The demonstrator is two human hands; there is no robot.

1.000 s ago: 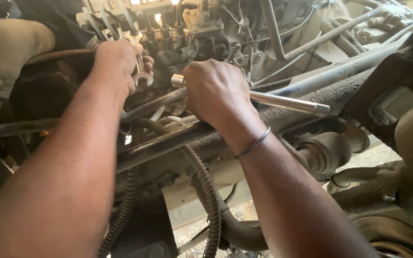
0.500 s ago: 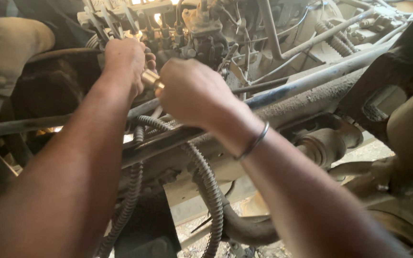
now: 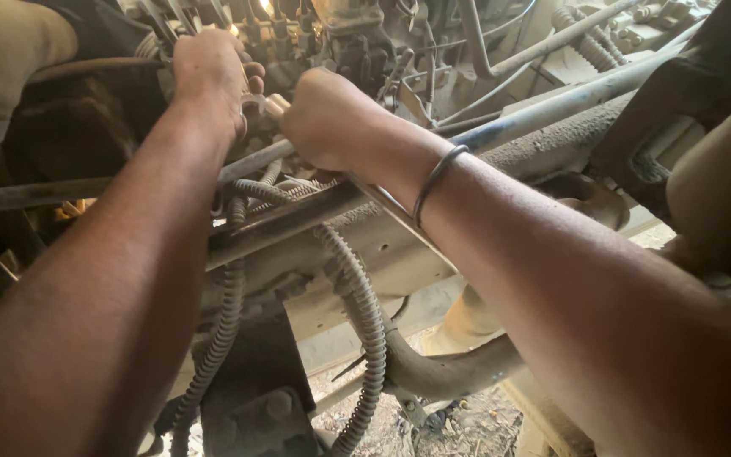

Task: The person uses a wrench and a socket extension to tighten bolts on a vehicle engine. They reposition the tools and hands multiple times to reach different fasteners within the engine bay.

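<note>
A dusty frame rail [image 3: 399,245] runs across the middle of the scene. Two ribbed corrugated hoses [image 3: 365,313] hang from it and curve down toward the near ground. A long grey pipe [image 3: 552,106] slants up to the far right. Below, a thick curved exhaust pipe [image 3: 450,372] crosses above littered dirt [image 3: 475,427]. A coiled spring [image 3: 581,38] sits far right.

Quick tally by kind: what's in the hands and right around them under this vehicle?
Hands: 2, left hand and right hand
Metal tool handle between the hands: 1
Wrist bangle: 1
Ribbed hoses: 2, one and another
Long metal rod: 1
Total: 7
</note>
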